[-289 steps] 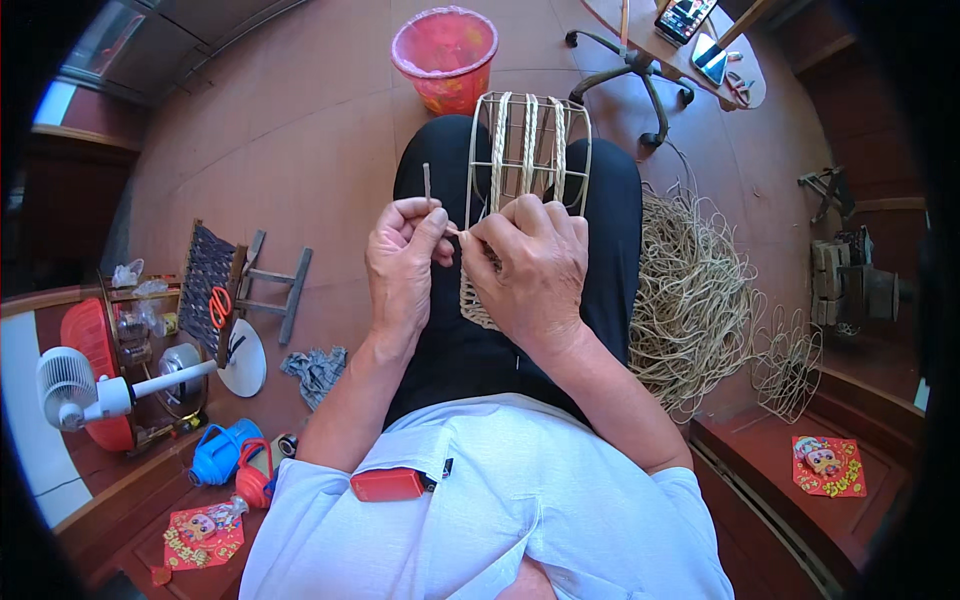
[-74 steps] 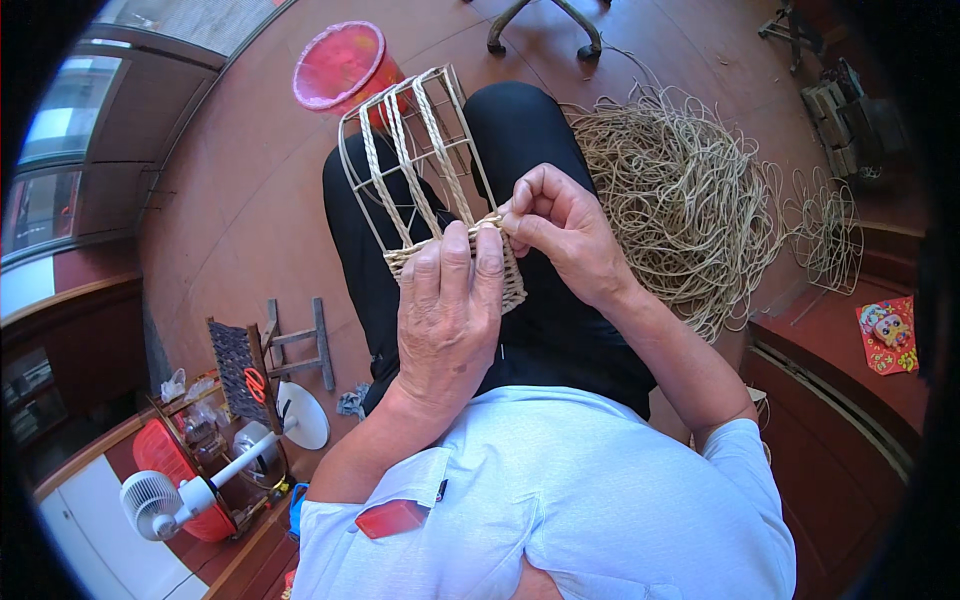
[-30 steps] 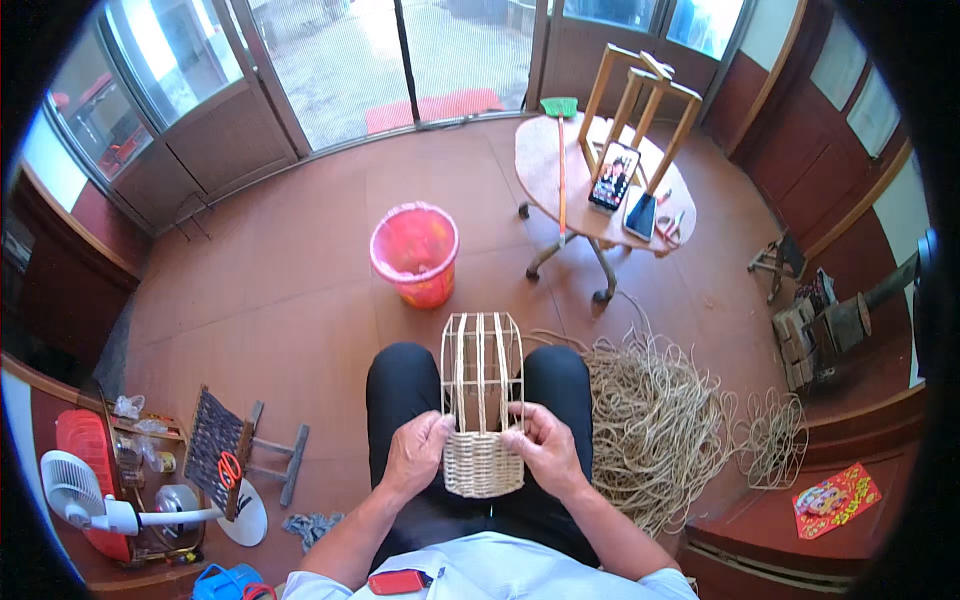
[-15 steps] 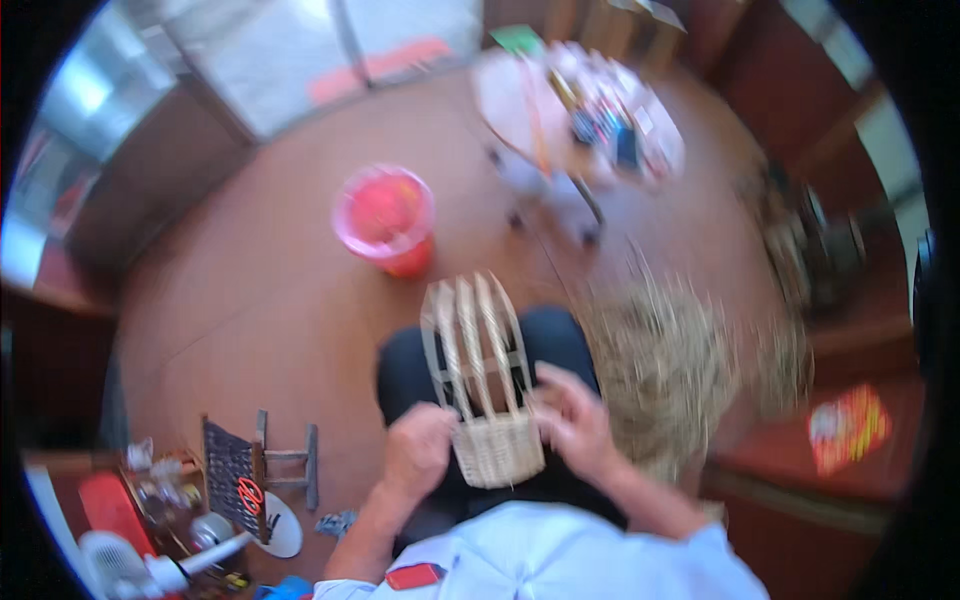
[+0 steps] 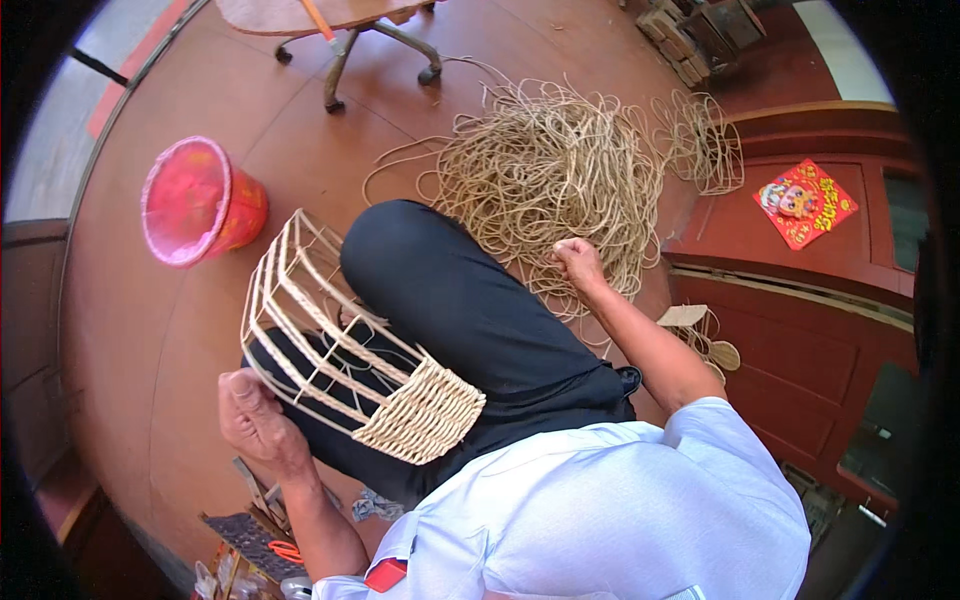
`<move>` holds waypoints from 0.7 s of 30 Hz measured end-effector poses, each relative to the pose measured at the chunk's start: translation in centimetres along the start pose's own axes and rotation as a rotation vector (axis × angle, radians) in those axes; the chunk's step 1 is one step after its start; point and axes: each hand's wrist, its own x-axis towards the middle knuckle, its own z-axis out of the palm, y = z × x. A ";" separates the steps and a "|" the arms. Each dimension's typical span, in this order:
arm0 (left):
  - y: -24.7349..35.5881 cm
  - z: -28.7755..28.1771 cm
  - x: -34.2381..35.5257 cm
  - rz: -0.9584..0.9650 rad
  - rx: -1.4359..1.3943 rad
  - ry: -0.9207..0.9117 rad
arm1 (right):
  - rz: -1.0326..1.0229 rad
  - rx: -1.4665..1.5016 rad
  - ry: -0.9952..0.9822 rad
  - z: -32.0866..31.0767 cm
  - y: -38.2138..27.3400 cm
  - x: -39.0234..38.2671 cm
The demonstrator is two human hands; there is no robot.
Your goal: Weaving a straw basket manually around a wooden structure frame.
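A half-woven basket (image 5: pixel 420 410) rests tilted across my lap, with pale wicker over its near end and braided strands along the bare wire frame. My left hand (image 5: pixel 258 420) is closed at the frame's left edge, gripping it. My right hand (image 5: pixel 578 262) reaches out past my right knee over the large tangled pile of cord (image 5: pixel 520 170), fingers closed; I cannot make out what is between them.
A pink plastic bucket (image 5: pixel 237 218) stands at upper left, a wheeled oval table (image 5: pixel 270 15) at the top. A smaller cord coil (image 5: pixel 700 140) lies right of the pile. Orange scissors (image 5: pixel 284 550) sit lower left. A red paper decoration (image 5: pixel 808 200) is at right.
The view has swung right and down. My right hand has left the basket and moved out over the cord pile; the basket now lies angled leftward, with my left hand at its edge.
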 end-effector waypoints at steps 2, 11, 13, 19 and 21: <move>0.3 -0.2 0.0 -0.005 0.049 0.016 | 0.003 -0.018 0.077 -1.4 2.5 2.2; -0.7 -0.7 -1.1 0.046 0.250 0.148 | -0.150 -0.174 0.338 -2.3 1.2 9.3; -0.8 -0.9 -1.3 0.014 0.238 0.152 | -0.321 -0.250 0.394 -2.2 -1.4 11.0; 0.0 0.5 -1.0 0.001 0.264 0.206 | -0.522 -0.270 0.400 -2.3 -7.1 15.1; 0.3 0.8 -1.0 0.011 0.285 0.220 | -0.226 0.119 0.338 -1.2 -9.2 15.5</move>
